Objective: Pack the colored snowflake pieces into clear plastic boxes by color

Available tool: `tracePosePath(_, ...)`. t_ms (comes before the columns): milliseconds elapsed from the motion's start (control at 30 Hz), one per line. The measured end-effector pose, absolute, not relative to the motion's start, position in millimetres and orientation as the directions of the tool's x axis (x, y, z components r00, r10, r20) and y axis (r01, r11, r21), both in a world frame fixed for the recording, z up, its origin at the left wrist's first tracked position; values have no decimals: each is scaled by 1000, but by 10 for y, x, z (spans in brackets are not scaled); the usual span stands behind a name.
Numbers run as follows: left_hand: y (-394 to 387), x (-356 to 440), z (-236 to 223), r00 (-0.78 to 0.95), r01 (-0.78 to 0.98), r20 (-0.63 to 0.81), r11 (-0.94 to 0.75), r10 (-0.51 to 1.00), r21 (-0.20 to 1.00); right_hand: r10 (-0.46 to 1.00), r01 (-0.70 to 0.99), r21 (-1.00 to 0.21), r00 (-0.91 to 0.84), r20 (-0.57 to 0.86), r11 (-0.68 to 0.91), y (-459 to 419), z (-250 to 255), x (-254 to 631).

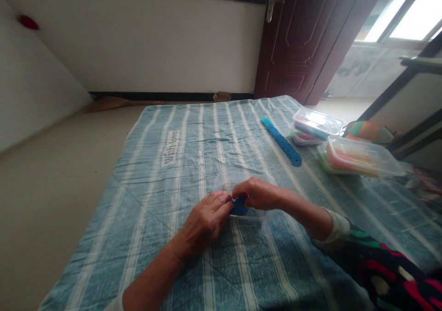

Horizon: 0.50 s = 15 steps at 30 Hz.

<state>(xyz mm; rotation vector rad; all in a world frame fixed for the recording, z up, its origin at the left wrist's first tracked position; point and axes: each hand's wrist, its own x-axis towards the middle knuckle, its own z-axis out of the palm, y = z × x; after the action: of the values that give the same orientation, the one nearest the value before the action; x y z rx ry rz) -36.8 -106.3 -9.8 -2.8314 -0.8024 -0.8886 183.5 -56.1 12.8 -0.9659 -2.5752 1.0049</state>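
Both my hands meet over a clear plastic container (226,178) on the striped cloth. Between them sits a small dark-blue knitted or crocheted piece (239,207), partly hidden by my fingers. My left hand (209,216) comes from the lower left, its fingertips closed at the left edge of the blue piece. From the right, my right hand (257,193) pinches the same piece with bent fingers. A tiny purple spot shows between the fingertips, too small to make out. Beyond my right hand lies a long blue textured strip (281,142) with rounded ends.
A blue and white striped cloth (138,200) covers the table. At the right stand stacked clear boxes (317,122) and another lidded box (362,156) with coloured contents. A dark red door (293,34) and a broom (110,103) are behind the table.
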Motion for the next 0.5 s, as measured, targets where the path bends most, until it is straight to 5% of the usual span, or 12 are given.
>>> tracePosePath(500,-1043,-339,-89,714,495,525,-864,464,90,778,482,-742,-623,83,465,-688,-48,1689)
